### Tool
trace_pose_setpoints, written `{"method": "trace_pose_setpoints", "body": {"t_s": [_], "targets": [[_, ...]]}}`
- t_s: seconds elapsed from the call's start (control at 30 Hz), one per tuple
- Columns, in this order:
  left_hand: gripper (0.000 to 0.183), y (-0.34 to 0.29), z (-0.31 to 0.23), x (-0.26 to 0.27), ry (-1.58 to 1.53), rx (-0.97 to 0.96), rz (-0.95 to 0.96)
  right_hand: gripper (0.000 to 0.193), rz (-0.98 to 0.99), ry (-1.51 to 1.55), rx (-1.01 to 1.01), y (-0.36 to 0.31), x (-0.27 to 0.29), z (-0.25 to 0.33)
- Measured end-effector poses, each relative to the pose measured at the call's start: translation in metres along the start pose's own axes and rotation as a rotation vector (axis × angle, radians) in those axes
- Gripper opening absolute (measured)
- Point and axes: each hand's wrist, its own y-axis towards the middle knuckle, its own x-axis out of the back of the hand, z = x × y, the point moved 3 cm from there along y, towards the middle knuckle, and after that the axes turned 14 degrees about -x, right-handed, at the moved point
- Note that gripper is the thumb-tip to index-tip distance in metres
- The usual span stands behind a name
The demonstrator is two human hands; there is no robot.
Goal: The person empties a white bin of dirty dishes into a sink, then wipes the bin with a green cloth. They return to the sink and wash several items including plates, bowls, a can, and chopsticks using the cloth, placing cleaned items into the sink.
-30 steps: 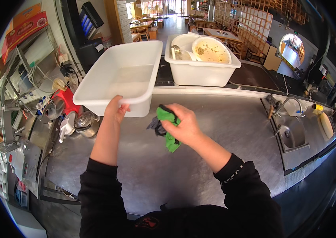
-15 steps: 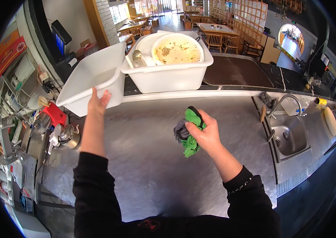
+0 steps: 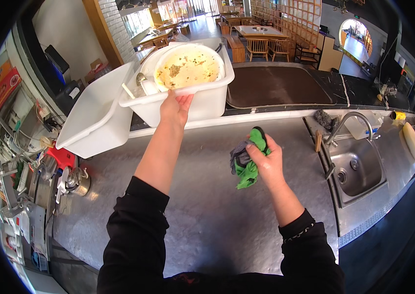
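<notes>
A white plastic tub full of used dishes stands on the ledge beyond the steel counter. My left hand grips its front rim, with the thumb up at the edge and the fingers below. In the tub lie a large food-stained bowl, a ladle and other white dishes, partly hidden. Bunched in my right hand is a green and grey cloth with a black edge, raised over the counter. Left of the full tub sits a second white tub, tilted, with nothing visible inside.
The steel counter runs to a sink with a curved faucet on the right. A dark brown tray lies on the black ledge. A metal pot and a red item stand at the left.
My left hand has gone from the left tub to the full tub's rim. The right hand with the cloth has shifted slightly right. The view has turned a little.
</notes>
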Motion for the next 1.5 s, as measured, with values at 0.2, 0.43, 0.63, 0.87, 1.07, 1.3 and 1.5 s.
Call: {"method": "trace_pose_setpoints", "body": {"t_s": [0.2, 0.43, 0.63, 0.87, 1.07, 1.3, 1.5], "targets": [[0.030, -0.047, -0.016, 0.017, -0.018, -0.086, 0.028, 0.024, -0.076, 0.253, -0.054, 0.041, 0.032, 0.014], [0.019, -0.142, -0.045, 0.055, 0.016, -0.162, 0.022, 0.020, 0.019, 0.274, 0.119, 0.093, 0.024, 0.081], [0.025, -0.208, -0.078, 0.108, 0.009, -0.184, 0.072, 0.027, 0.009, -0.026, 0.194, 0.149, -0.017, 0.136], [0.039, -0.238, -0.117, 0.190, -0.006, -0.290, -0.093, 0.047, -0.164, -0.814, 0.165, 0.223, -0.056, 0.129], [0.043, -0.237, -0.132, 0.242, 0.076, -0.243, -0.273, 0.047, -0.013, -1.080, -0.026, 0.255, -0.108, 0.086], [0.042, -0.232, -0.137, 0.292, 0.068, -0.231, -0.321, 0.032, 0.192, -0.820, -0.356, 0.242, -0.141, 0.060], [0.030, -0.242, -0.183, 0.363, 0.326, -0.174, -0.403, 0.030, 0.112, -0.654, -0.437, 0.149, -0.131, 0.034]]}}
